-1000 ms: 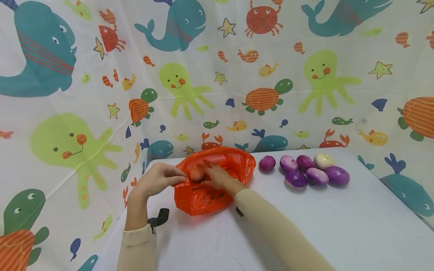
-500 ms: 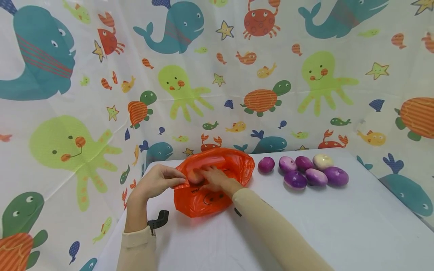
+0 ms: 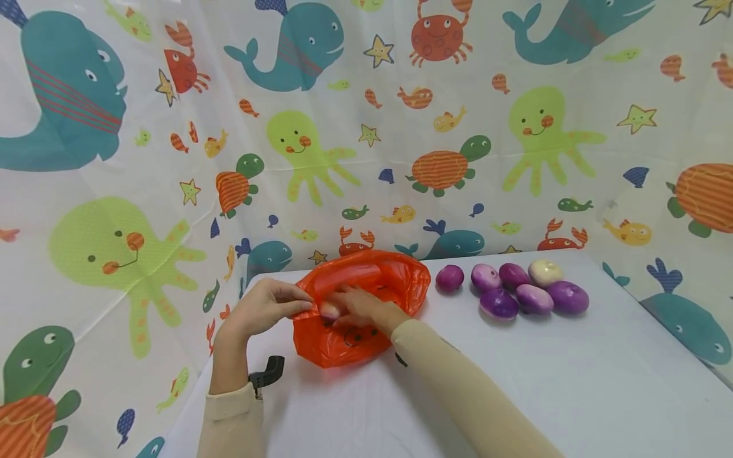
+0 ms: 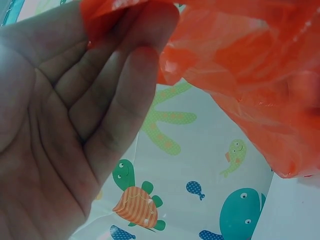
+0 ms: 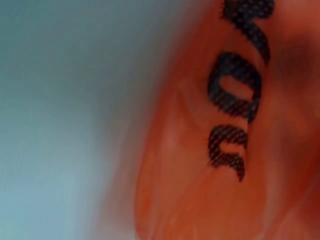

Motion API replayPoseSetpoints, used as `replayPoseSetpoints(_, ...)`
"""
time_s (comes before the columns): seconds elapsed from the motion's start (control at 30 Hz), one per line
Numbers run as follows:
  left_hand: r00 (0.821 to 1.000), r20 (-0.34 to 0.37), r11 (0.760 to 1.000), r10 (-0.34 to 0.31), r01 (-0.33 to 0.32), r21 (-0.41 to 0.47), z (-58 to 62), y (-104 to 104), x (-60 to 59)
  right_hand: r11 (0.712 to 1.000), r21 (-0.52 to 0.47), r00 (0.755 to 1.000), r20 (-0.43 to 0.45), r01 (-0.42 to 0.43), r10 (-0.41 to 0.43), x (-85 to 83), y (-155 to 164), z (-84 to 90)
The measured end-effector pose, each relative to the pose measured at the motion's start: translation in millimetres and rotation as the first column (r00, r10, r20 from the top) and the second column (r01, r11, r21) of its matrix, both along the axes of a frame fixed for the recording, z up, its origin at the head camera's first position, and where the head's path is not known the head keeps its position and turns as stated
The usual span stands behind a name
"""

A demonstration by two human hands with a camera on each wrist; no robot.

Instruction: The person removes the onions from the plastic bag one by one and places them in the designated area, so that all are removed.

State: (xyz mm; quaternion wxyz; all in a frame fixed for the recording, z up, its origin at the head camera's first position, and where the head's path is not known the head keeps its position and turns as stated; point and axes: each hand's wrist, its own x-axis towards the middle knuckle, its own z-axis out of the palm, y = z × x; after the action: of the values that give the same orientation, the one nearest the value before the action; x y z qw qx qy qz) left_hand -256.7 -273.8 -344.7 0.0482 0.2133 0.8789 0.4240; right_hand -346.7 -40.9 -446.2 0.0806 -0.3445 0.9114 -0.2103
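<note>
Since a second ago, the right hand (image 3: 357,306) has pushed a little deeper into the orange bag (image 3: 366,331), carrying the pale round onion (image 3: 330,310) with it toward the left rim.

From the head view, the left hand (image 3: 265,306) pinches the bag's edge to hold the mouth apart. The right hand's fingers lie on the onion inside the bag; whether they grip it I cannot tell. Seven purple onions (image 3: 500,303) sit grouped on the white worktop (image 3: 572,381), near the bag.

At the left wrist, fingertips (image 4: 145,45) clamp thin orange film (image 4: 250,65); such a small pinch could slip and let the mouth collapse over the other hand.

At the right wrist, only blurred orange plastic with black print (image 5: 235,100) shows. The film may snag or tear if dragged.
</note>
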Motion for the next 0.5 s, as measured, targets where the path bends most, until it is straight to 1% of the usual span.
replayPoseSetpoints(0.13, 1.000, -0.007, 1.000, -0.003, 0.003, 0.006, -0.4, 1, 0.1, 0.999, -0.038, 0.999, 0.041, -0.030, 0.031, -0.5, 6, 0.9)
replayPoseSetpoints(0.3, 1.000, 0.007, 1.000, -0.007, 0.007, 0.003, -2.1, 0, 1.5, 0.996, -0.082, 0.996, 0.071, -0.047, 0.053, 1.1, 16, 3.9)
replayPoseSetpoints(0.4, 1.000, 0.009, 1.000, -0.005, 0.005, -0.004, -2.1, 0, 1.8, 0.991, -0.119, 0.994, 0.079, -0.064, 0.074, 2.7, 24, 9.0)
replayPoseSetpoints(0.5, 1.000, 0.001, 1.000, -0.005, 0.005, -0.001, -0.9, 0, 1.2, 0.982, -0.172, 0.993, 0.073, -0.075, 0.089, 6.1, 36, 17.8)
